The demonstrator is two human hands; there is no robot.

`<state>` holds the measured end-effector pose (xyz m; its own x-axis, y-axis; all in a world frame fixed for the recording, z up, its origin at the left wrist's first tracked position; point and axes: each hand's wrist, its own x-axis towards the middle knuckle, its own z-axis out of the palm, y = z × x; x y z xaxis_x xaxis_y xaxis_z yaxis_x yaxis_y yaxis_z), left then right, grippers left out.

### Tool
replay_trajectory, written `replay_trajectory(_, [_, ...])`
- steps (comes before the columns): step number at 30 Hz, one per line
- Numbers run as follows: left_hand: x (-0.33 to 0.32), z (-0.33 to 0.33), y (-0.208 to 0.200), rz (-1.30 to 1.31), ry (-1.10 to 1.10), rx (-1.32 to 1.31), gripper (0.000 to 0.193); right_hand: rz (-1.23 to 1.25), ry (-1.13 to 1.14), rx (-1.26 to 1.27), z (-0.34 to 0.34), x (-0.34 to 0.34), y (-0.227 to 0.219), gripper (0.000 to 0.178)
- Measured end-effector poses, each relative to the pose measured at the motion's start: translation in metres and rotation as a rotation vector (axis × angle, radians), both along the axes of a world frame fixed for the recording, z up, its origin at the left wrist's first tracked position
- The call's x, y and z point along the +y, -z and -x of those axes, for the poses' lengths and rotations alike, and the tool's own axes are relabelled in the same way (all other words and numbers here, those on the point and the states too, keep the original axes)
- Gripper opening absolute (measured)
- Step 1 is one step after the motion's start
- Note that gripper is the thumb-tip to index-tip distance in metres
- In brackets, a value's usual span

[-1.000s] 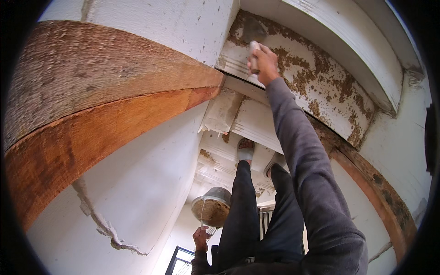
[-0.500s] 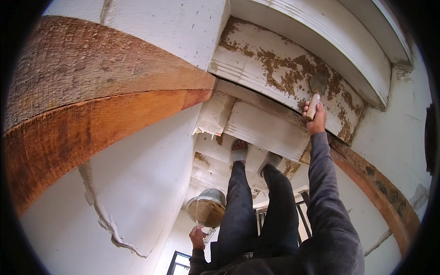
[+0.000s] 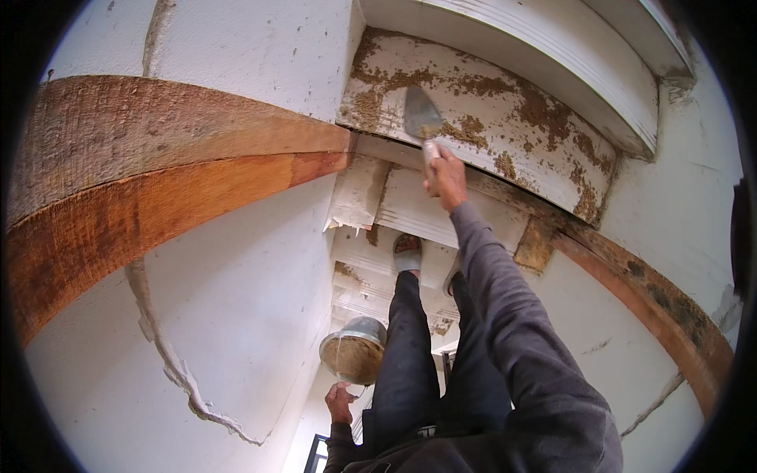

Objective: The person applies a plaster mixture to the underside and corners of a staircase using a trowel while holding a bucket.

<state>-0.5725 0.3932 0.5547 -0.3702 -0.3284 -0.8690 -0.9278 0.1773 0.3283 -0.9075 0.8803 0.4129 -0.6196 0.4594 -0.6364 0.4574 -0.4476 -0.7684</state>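
My right hand is closed round the pale handle of a pointed trowel. Its grey blade lies over the left part of a white stair step, where patches of brown, sandy material are scattered. A little of the same brown stuff clings near the base of the blade. Down by my left leg, my left hand grips the thin handle of a grey bucket, its fingers closed at the rim. Brown, sandy-looking material shows inside the bucket.
A wide curved orange-brown wooden beam spans the left side. Another wooden beam runs down the right wall. Higher white steps rise beyond. My sandalled foot stands on a lower step. A rough plaster-filled line crosses the left wall.
My right hand has swept the trowel leftward across the step, from its right half to its left part. My left hand still holds the bucket in nearly the same place.
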Motion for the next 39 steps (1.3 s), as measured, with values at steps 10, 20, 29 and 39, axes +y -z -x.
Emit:
replay_trajectory(10, [0.010, 0.014, -0.004, -0.009, -0.034, 0.033, 0.020, -0.062, 0.429, -0.103, -0.123, 0.212, -0.014, 0.043])
replay_trajectory(20, [0.003, 0.020, -0.008, -0.004, 0.087, 0.031, 0.027, 0.278, 0.773, 0.123, -0.154, 0.269, 0.027, 0.037])
replay_trajectory(29, [-0.002, 0.019, -0.008, -0.004, 0.069, 0.057, 0.030, 0.078, 0.442, -0.068, -0.131, 0.238, -0.011, 0.042])
replay_trajectory(39, [0.002, 0.033, -0.013, -0.031, 0.056, 0.082, 0.028, -0.022, 0.833, -0.188, -0.262, 0.251, 0.008, 0.034])
